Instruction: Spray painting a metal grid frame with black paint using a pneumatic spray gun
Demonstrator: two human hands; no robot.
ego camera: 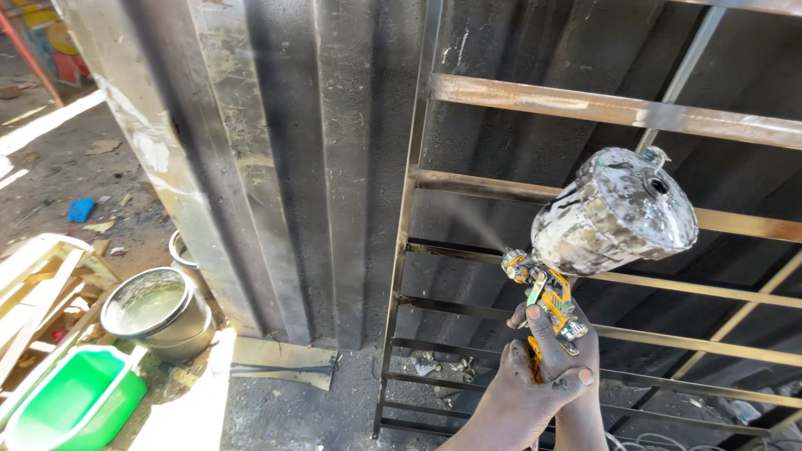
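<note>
Dirt ground (pixel 75 171): metal pot (pixel 159 313), green tub (pixel 71 405), blue scrap (pixel 81 209), flat metal sheet (pixel 280 363).

Both hands wrap the yellow spray gun (pixel 545 294), so its handle is hidden inside the grip; the right hand (pixel 558 355) lies over the left hand (pixel 518 392) and covers most of its fingers. Both wrists are cut off by the bottom edge. Far left of the hands, the green tub (pixel 71 401) runs out at the lower edge. Small litter (pixel 434 365) just left of the hands is too small to tell apart.
</note>
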